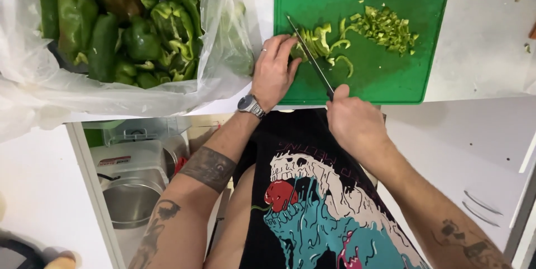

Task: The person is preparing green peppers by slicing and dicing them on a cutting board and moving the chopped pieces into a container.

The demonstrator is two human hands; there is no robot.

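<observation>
A green cutting board [391,79] lies on the white counter. My left hand [273,70], with a ring and a wristwatch, presses down on strips of green pepper [312,43] at the board's left side. My right hand [352,118] grips the handle of a knife [310,51], whose blade angles up and left across the pepper strips beside my left fingers. A pile of chopped green pepper [385,26] sits at the board's upper middle, with a few loose curved strips [346,62] below it.
A clear plastic bag [33,96] full of whole and halved green peppers [123,23] lies left of the board. Under the counter an open shelf holds a metal pot [131,202] and plastic containers. White drawers with handles [477,202] are at the right.
</observation>
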